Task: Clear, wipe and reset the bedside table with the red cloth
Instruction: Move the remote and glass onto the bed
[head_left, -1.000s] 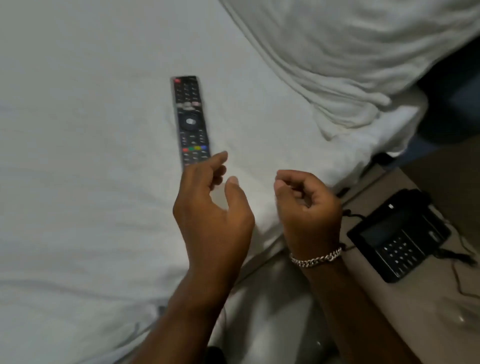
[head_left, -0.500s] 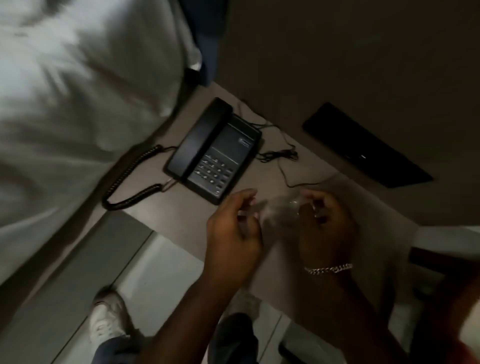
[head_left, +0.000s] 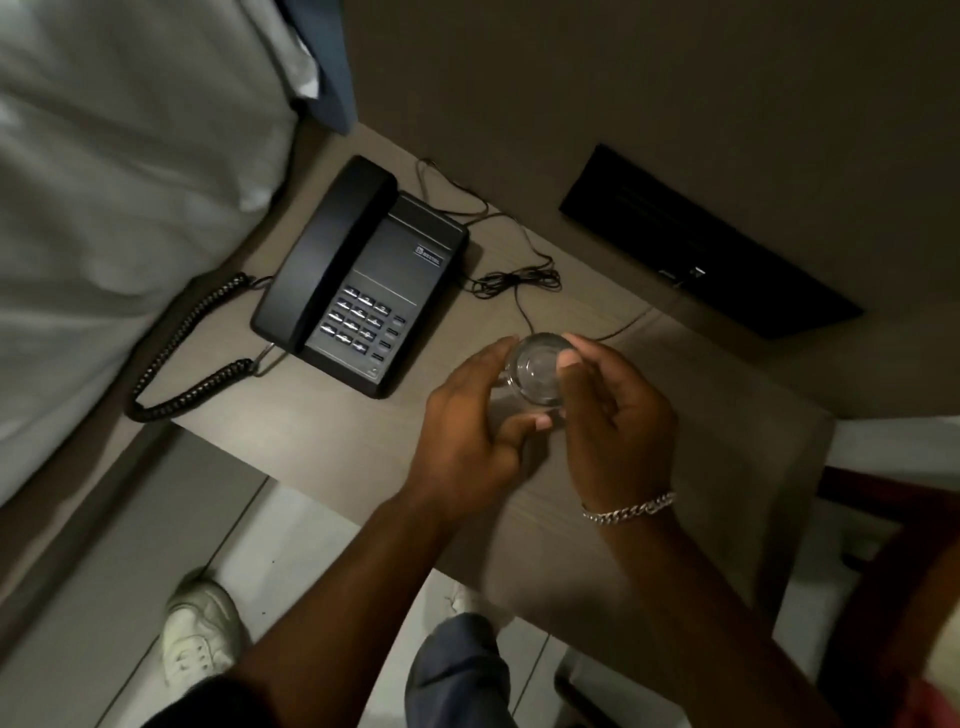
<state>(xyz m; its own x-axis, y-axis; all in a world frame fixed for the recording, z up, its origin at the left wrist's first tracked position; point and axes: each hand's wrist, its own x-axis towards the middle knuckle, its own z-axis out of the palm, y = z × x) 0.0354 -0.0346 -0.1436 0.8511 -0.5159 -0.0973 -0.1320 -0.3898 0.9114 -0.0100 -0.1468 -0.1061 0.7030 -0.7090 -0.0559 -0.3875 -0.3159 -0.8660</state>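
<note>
- Glass (head_left: 537, 370): clear, seen from above with its mouth towards the camera, so its long axis runs roughly upright. It sits just right of the telephone (head_left: 363, 280), over the bench (head_left: 332, 441). Cannot tell whether its base touches the bench.
- Left hand (head_left: 467, 441): cupped on the glass's left side. Fingers (head_left: 498, 353) curl round the far-left rim and the thumb reaches under the near edge. Partly open, wrapped to the glass.
- Right hand (head_left: 618, 415): on the glass's right side, with the thumb pressed on the rim and the fingers curved round its far side. A chain bracelet (head_left: 628, 509) is on the wrist.
- The glass is held between both hands.
- Telephone: black, handset on the cradle, long axis running diagonally from near-left to far-right. Its coiled cord (head_left: 182, 353) loops to its left, and a thin wire (head_left: 514, 280) lies tangled to its right.
- Bed (head_left: 104, 208): white linen, left of the telephone.
- Shoe (head_left: 200, 634): white, on the floor, below the telephone in the view.
- Red cloth: only a blurred reddish patch at the lower-right corner; cannot tell if it is the cloth.
</note>
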